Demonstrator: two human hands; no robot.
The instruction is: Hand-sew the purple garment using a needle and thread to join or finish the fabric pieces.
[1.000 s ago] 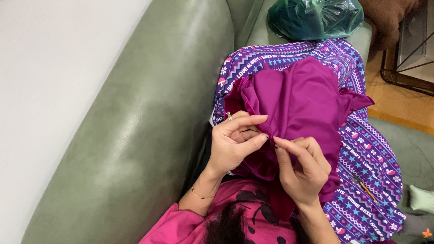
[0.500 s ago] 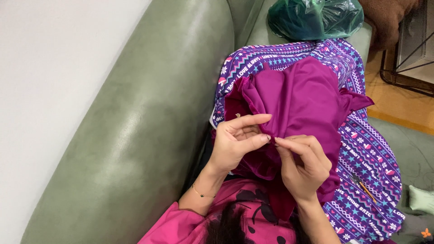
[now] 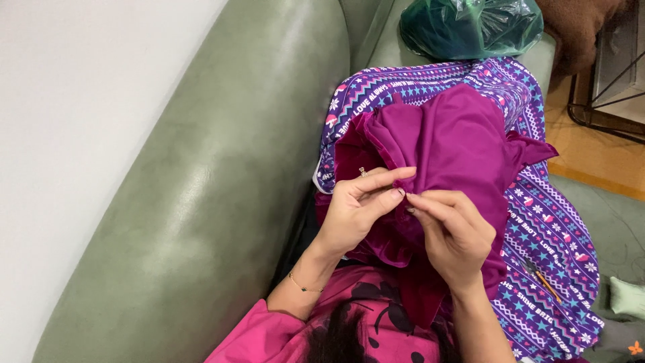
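Observation:
A bunched magenta cloth [image 3: 457, 141] lies on my lap over a purple patterned blanket [image 3: 551, 228]. My left hand [image 3: 359, 208] pinches a fold of the cloth between thumb and fingers; it wears a ring and a thin wrist bracelet. My right hand [image 3: 453, 238] meets it fingertip to fingertip, pinching the same spot of cloth. Whatever small thing sits between the right fingertips is too small to make out.
I sit against the green leather sofa arm [image 3: 201, 202]. A green plastic bag [image 3: 470, 27] lies at the far end of the seat. At right are a wooden floor [image 3: 598, 154] and a dark metal frame [image 3: 618, 74].
Both hands stay at the same fold. The right fingertips have closed in slightly toward the left thumb; the cloth has barely shifted.

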